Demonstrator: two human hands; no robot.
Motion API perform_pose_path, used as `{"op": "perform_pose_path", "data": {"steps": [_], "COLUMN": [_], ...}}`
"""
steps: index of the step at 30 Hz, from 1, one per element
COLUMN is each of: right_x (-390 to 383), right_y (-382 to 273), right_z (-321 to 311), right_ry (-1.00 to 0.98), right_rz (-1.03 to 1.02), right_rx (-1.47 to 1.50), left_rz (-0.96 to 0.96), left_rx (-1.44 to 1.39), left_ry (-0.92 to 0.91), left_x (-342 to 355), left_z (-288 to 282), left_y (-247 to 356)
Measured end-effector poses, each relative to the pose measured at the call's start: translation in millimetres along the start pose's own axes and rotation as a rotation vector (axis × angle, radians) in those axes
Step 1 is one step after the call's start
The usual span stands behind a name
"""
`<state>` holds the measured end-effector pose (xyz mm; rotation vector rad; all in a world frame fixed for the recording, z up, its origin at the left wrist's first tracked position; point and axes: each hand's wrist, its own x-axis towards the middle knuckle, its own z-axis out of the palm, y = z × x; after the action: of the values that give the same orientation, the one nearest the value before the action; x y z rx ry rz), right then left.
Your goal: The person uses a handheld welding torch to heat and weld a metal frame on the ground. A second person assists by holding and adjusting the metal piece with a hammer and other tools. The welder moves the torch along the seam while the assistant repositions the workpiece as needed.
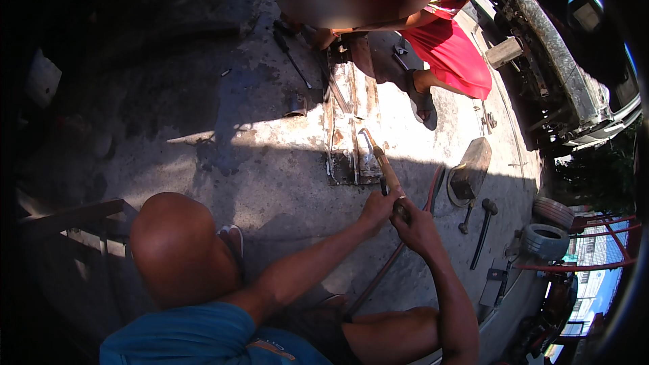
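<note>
Both my hands are closed round a gas torch (384,162), whose slim brass-coloured tube ends in a bent tip. My left hand (377,212) grips it from the left, and my right hand (417,230) wraps the handle and valve end. The tip hovers over or beside a long, worn metal piece (343,152) lying on the concrete; whether it touches I cannot tell. Across from me, a crouching person in red trousers has a hand (326,39) at the far end of that piece. A long thin bar (336,86) lies along it.
A reddish hose (378,281) runs past my right leg. To the right lie a dark block on a plate (466,179), a small hammer (464,220), a long-handled hammer (484,231) and tyres (545,242). A screwdriver-like tool (293,61) and a short metal cylinder (296,105) lie left.
</note>
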<state>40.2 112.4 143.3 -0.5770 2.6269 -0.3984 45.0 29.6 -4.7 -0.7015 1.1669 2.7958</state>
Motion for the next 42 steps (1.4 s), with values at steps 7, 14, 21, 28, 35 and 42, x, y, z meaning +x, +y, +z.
{"op": "perform_pose_path", "data": {"steps": [7,14,21,28,35,42], "right_x": [3.0,2.4,5.0,6.0,4.4,2.2], "right_y": [0.7,4.0,15.1,17.6,12.6,12.3], "right_z": [-1.1,1.2,4.5,5.7,3.9,2.1], "right_ry": [-0.002,-0.006,-0.016,-0.004,-0.02,-0.004], "right_rz": [-0.014,-0.036,-0.073,-0.093,-0.064,-0.052], "right_rx": [-0.006,-0.057,-0.061,-0.054,-0.074,-0.043], "left_rz": [-0.019,0.004,-0.02,-0.035,-0.044,-0.002], "left_rx": [0.028,0.042,0.049,0.054,0.075,0.094], "left_ry": [-0.031,0.004,-0.02,-0.041,-0.026,-0.02], "left_x": [-4.0,-5.9,-0.3,5.9,1.1,-5.0], "left_z": [-2.2,-0.1,-1.8,-4.7,-3.0,0.3], "left_y": [12.6,11.0,7.3,2.3,4.9,10.0]}}
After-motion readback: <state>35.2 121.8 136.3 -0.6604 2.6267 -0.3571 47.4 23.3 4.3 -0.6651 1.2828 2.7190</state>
